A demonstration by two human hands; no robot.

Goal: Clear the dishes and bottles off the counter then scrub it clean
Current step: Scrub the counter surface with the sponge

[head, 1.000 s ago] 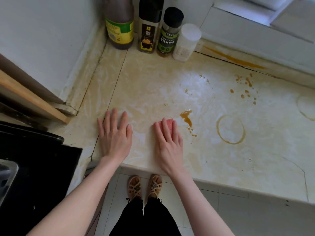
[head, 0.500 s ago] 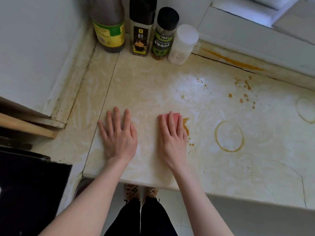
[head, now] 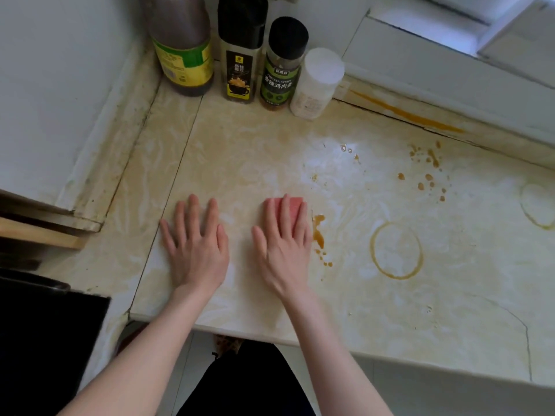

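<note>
Left hand (head: 195, 250): flat on the tabletop (head: 390, 325), fingers spread, holding nothing. Bottles (head: 240, 55): uncleared, back corner. Right hand (head: 282, 250): straight fingers pressing a pink sponge (head: 292, 207), just left of a brown spill (head: 318, 232). Risk: a rightward stroke smears the spill towards the ring stain (head: 396, 250); a far stroke topples bottles.

The right hand (head: 282, 244), flat on the pink rectangular sponge (head: 295, 210), pushed it rightward over the beige marbled counter (head: 390, 325), from clear of the brown sauce spill (head: 319, 235) up to its edge, then eased back; sponge and spill now lie just beside each other at frame centre. The spill's upper blob has narrowed. The sandalled feet (head: 225, 345) at bottom centre, plainly seen earlier, now barely show past the counter edge.
</note>
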